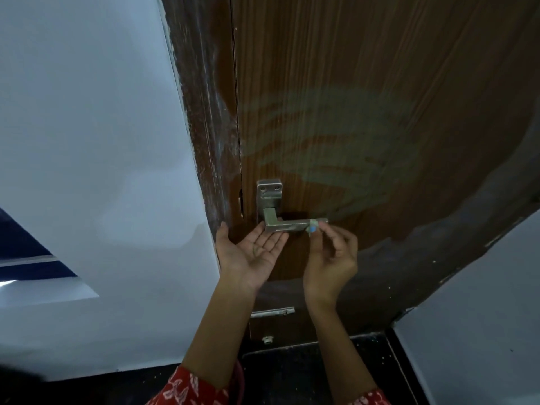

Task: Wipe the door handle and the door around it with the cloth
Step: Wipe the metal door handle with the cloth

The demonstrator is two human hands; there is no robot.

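Note:
A brown wooden door (365,83) carries a square metal lever handle (287,224) on a plate (268,194). My left hand (252,252) lies palm up and open just under the lever, fingertips touching its underside. My right hand (333,252) pinches a tiny greenish-blue wad, apparently a scrap of cloth (312,228), against the lever's right end. A hazy, streaked patch (330,153) shows on the door above the handle.
A worn dark door frame (210,118) runs down the left of the door, beside a white wall (87,141). A metal bolt (273,312) sits low on the door. Another white wall (473,317) stands at right, with dark floor (306,372) below.

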